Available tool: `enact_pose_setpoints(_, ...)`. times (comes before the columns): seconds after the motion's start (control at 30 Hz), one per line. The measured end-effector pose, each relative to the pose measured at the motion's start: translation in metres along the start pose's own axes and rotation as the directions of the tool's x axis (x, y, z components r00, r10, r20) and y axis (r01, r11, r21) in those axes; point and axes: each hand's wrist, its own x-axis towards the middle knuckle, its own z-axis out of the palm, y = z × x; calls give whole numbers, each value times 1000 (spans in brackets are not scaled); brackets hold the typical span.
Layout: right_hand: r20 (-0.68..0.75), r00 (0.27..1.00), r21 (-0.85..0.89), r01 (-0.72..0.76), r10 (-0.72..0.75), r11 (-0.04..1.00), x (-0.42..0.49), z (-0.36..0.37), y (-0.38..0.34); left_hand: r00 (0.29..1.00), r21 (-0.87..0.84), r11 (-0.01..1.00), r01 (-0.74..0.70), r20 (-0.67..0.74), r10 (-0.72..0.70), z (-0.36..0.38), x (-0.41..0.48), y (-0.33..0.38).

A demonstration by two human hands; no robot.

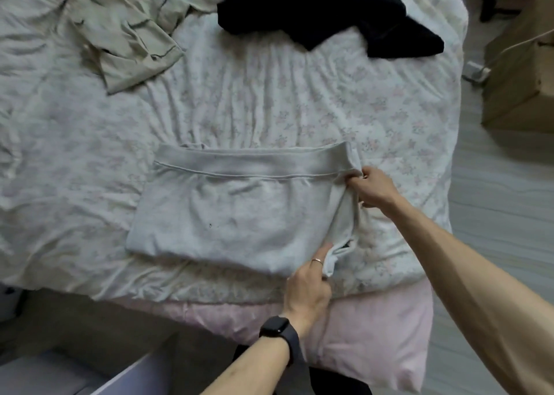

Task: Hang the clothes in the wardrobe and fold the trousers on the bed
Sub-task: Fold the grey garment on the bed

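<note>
Currently both hands are on the right-hand edge of the grey trousers [239,215]. The trousers lie flat on the bed [269,101], folded into a rough rectangle near the front edge, with the waistband on the far side and its seam line running across.

Right hand [374,189]: the arm comes in long from the lower right, nearly straight, with the wrist bent slightly inward. Its fingers [361,180] are curled and clamped on the fabric at the waistband's right end, bunching it a little.

Left hand [308,286]: the forearm rises from the bottom centre, back of the hand up, with a dark watch [277,331] on the wrist and a thin ring [317,260] on one finger. Its fingers [323,252] are closed on the near right corner, with cloth gathered between thumb and fingers. The corner is lifted slightly off the sheet.

The right edge of the trousers between the two hands is raised and creased; the rest lies flat with light wrinkles.

Also on the bed: a crumpled beige garment [129,35] at the far left and a black garment [314,8] at the far centre, both well apart from the trousers. A pink cover [374,334] shows at the near edge below the floral sheet. A cardboard box [518,80] sits on the floor [494,215] to the right of the bed.
</note>
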Motion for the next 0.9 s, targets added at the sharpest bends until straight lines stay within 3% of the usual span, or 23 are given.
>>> enact_pose_setpoints(0.13,-98,995,43,-25,29,999,-25,8,-32,932,-262,954,147,-285,-222,-46,-5,-15)
enact_pose_setpoints(0.3,-167,986,119,42,-22,992,-57,49,-121,848,-458,862,220,-347,-401,-109,-10,-49)
enact_pose_setpoints(0.37,-140,986,37,101,-95,994,-63,85,-165,796,-521,813,261,-360,-486,-137,-12,-78)
enact_pose_setpoints(0.57,-54,986,-170,146,-157,975,-52,191,-240,748,-556,758,341,-329,-577,-193,-22,-158)
enact_pose_setpoints(0.9,-33,976,-483,175,-217,858,-18,366,-317,712,-402,756,517,-288,-641,-264,10,-297)
